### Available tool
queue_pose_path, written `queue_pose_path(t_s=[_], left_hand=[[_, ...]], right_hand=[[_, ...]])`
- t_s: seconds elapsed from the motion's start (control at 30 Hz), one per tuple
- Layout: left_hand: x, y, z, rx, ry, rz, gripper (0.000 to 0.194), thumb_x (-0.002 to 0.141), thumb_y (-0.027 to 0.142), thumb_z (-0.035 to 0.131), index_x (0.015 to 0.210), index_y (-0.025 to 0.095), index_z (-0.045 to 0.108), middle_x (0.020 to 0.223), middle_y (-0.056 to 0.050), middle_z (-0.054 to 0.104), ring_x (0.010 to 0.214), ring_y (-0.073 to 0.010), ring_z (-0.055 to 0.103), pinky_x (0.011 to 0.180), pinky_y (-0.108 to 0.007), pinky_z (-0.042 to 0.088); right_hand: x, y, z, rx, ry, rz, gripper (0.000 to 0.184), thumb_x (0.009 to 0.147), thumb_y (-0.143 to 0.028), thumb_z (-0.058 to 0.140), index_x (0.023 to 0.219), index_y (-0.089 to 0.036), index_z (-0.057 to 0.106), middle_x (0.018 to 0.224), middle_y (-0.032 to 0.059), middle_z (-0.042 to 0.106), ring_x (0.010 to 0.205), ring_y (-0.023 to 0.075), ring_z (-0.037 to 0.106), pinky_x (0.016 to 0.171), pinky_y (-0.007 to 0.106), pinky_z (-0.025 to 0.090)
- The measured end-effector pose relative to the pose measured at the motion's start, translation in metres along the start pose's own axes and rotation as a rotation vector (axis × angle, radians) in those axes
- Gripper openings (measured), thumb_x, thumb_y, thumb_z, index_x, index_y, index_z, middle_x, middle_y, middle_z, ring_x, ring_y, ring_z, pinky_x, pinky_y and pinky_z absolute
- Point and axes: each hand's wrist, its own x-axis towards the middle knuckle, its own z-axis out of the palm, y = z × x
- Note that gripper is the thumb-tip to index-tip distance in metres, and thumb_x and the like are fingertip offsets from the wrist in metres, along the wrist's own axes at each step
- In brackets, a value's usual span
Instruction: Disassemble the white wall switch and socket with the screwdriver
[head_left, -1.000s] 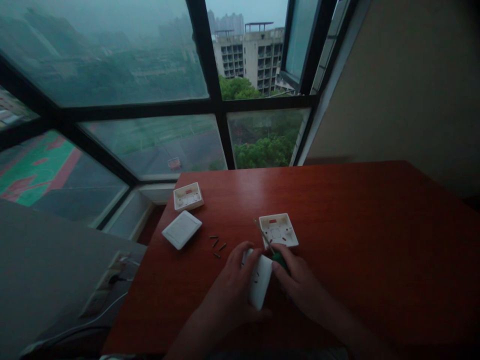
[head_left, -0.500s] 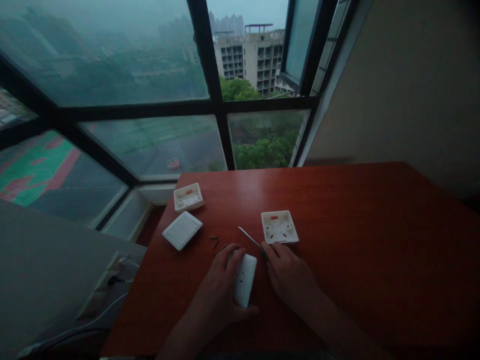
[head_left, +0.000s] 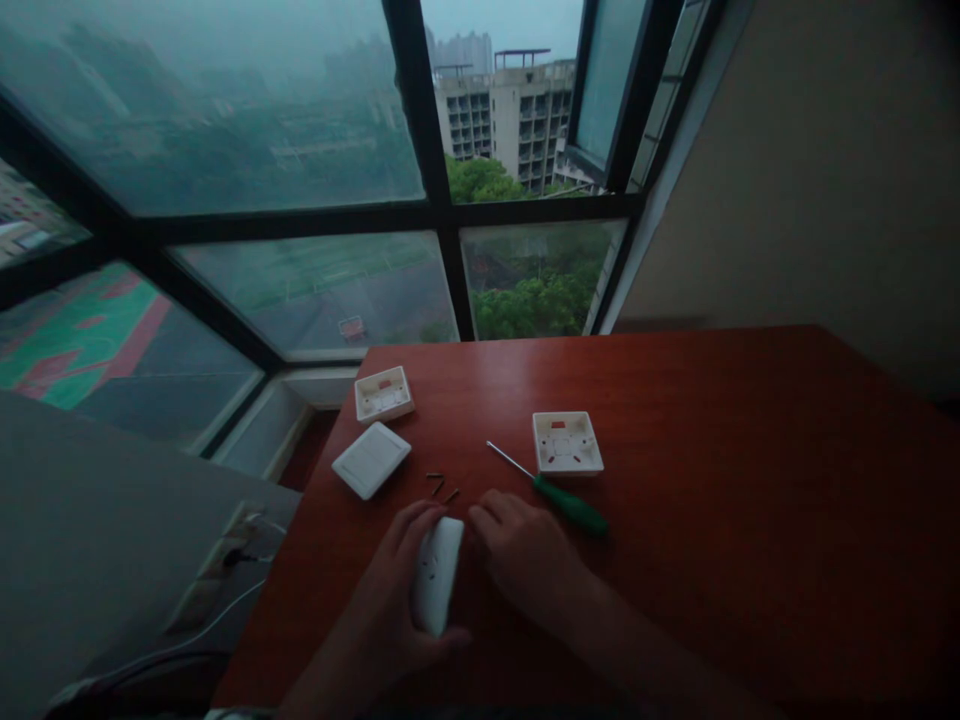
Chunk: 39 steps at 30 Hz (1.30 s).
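My left hand [head_left: 394,580] is closed around a white wall socket panel [head_left: 437,575], which is tilted with its slotted face towards the right. Just to the right of it, my right hand [head_left: 521,545] is low over the table with its fingers loosely bent; nothing shows in them, and the thumb is hidden. Several small screws [head_left: 438,488] lie beyond the left fingertips, close to the right fingers. A screwdriver [head_left: 574,505] with a green handle rests on the table past the right hand, its shaft pointing to the far left.
A white open mounting box [head_left: 568,445] lies behind the screwdriver. At the table's left edge lie a second mounting box [head_left: 384,396] and a white panel [head_left: 371,461]. The reddish wooden table [head_left: 712,450] meets windows at the back. Wall sockets with cables [head_left: 232,560] are lower left.
My right hand has let go of the screwdriver, which now lies on the table, and has moved left towards the screws. My left hand has shifted left and nearer with the socket panel.
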Motion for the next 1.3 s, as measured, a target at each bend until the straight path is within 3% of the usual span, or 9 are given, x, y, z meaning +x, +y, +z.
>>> queue_pose_path(t_s=[0.07,0.17,0.3,0.5,0.7,0.8,0.9,1.0,1.3], left_hand=[[-0.003,-0.009,-0.002,0.029,0.039,0.003,0.099,0.055,0.023,0.082,0.140,0.025,0.031,0.142,-0.016,0.039,0.129,-0.0387,0.043,0.104,-0.056,0.041],[-0.003,-0.015,-0.001,0.038,0.080,0.017,0.098,0.056,0.026,0.081,0.140,0.024,0.031,0.141,-0.017,0.039,0.128,-0.0395,0.043,0.103,-0.057,0.041],[0.004,-0.006,0.002,0.007,0.075,0.015,0.097,0.055,0.024,0.082,0.139,0.023,0.033,0.142,-0.016,0.040,0.129,-0.0389,0.043,0.104,-0.056,0.042],[0.013,0.004,0.011,-0.053,0.031,-0.010,0.100,0.053,0.025,0.084,0.139,0.022,0.034,0.141,-0.018,0.041,0.130,-0.0396,0.042,0.105,-0.057,0.040],[0.014,0.000,0.021,-0.058,0.068,-0.019,0.099,0.058,0.030,0.082,0.142,0.021,0.029,0.144,-0.020,0.038,0.133,-0.0422,0.036,0.105,-0.062,0.036],[0.020,0.010,0.025,-0.098,0.015,-0.013,0.102,0.058,0.031,0.083,0.142,0.023,0.026,0.143,-0.019,0.038,0.134,-0.0415,0.035,0.106,-0.061,0.034],[0.031,0.027,0.032,-0.187,-0.073,0.030,0.106,0.054,0.035,0.086,0.143,0.026,0.029,0.139,-0.016,0.040,0.128,-0.0381,0.043,0.104,-0.055,0.039],[0.041,0.040,0.041,-0.266,-0.112,0.070,0.105,0.050,0.038,0.088,0.140,0.025,0.035,0.135,-0.014,0.043,0.122,-0.0346,0.048,0.103,-0.049,0.042],[0.044,0.042,0.055,-0.273,-0.177,0.095,0.103,0.051,0.045,0.087,0.139,0.021,0.038,0.141,-0.017,0.041,0.131,-0.0378,0.040,0.107,-0.051,0.038]], right_hand=[[0.018,-0.008,0.004,0.027,-0.043,0.006,0.016,0.092,-0.027,0.054,0.108,-0.021,0.056,0.102,0.0042,0.062,0.085,0.0195,0.062,0.065,0.029,0.049],[0.038,-0.012,0.010,0.008,-0.066,-0.003,0.016,0.094,-0.022,0.049,0.109,-0.022,0.055,0.102,0.0045,0.061,0.081,0.0191,0.063,0.060,0.028,0.049],[0.041,-0.008,0.013,-0.004,-0.102,-0.028,0.012,0.094,-0.016,0.049,0.100,-0.021,0.058,0.098,0.0038,0.062,0.083,0.0177,0.063,0.061,0.026,0.050],[0.031,0.005,0.016,-0.010,-0.090,0.051,0.017,0.092,-0.008,0.044,0.096,-0.016,0.057,0.099,0.0096,0.062,0.090,0.0226,0.060,0.064,0.031,0.051],[0.011,0.015,0.003,0.131,-0.012,0.119,0.014,0.089,-0.007,0.048,0.091,-0.015,0.059,0.088,0.0059,0.066,0.080,0.0168,0.062,0.072,0.027,0.050],[-0.015,0.021,-0.011,0.262,0.063,0.175,0.016,0.086,-0.008,0.055,0.098,-0.017,0.061,0.094,0.0026,0.069,0.082,0.0117,0.064,0.074,0.020,0.049],[-0.041,0.027,-0.023,0.640,0.210,0.264,0.014,0.084,-0.011,0.059,0.093,-0.019,0.067,0.093,0.0023,0.071,0.085,0.0134,0.065,0.078,0.024,0.049],[-0.056,0.032,-0.028,0.798,0.244,0.327,0.011,0.084,-0.017,0.060,0.086,-0.019,0.070,0.089,0.0033,0.072,0.083,0.0160,0.066,0.076,0.027,0.049],[-0.055,0.034,-0.031,0.821,0.241,0.366,0.011,0.082,-0.019,0.061,0.086,-0.019,0.071,0.087,0.0033,0.073,0.082,0.0176,0.067,0.076,0.028,0.049]])
